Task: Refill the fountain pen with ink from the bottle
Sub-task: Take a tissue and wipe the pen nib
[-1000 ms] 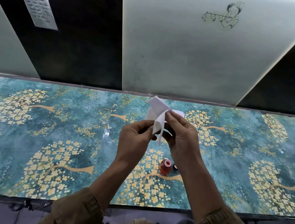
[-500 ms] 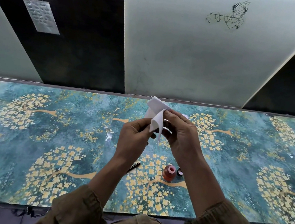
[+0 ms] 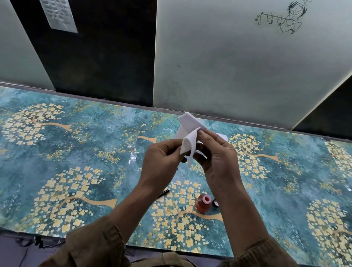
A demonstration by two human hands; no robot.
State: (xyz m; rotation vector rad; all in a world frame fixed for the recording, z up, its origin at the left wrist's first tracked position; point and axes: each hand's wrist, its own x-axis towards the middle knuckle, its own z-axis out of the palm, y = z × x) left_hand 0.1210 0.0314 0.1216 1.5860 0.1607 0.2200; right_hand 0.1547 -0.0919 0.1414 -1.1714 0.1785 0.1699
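Left hand: left hand (image 3: 161,160) is up above the table, fingers pinched on the lower edge of a folded white tissue (image 3: 189,137).
Right hand: right hand (image 3: 218,160) is next to it, fingers pinched on the top fold of the same tissue.
Tissue: it is bent over between both hands and sticks up toward the wall.
Pen: only a thin dark pen (image 3: 163,192) tip shows on the table, poking out from behind the left wrist. The rest is hidden.
Ink bottle: a small orange-red ink bottle (image 3: 203,204) stands upright on the table, below the hands. Its mouth is open.
Cap: a little dark cap (image 3: 215,203) lies just beside the bottle, on its right.
Table: the table (image 3: 57,163) has a blue-green cover with yellow flower trees.
Paper: a white paper (image 3: 222,136) peeks out behind the right hand.
Sleeves: both arms wear brown sleeves (image 3: 97,240).
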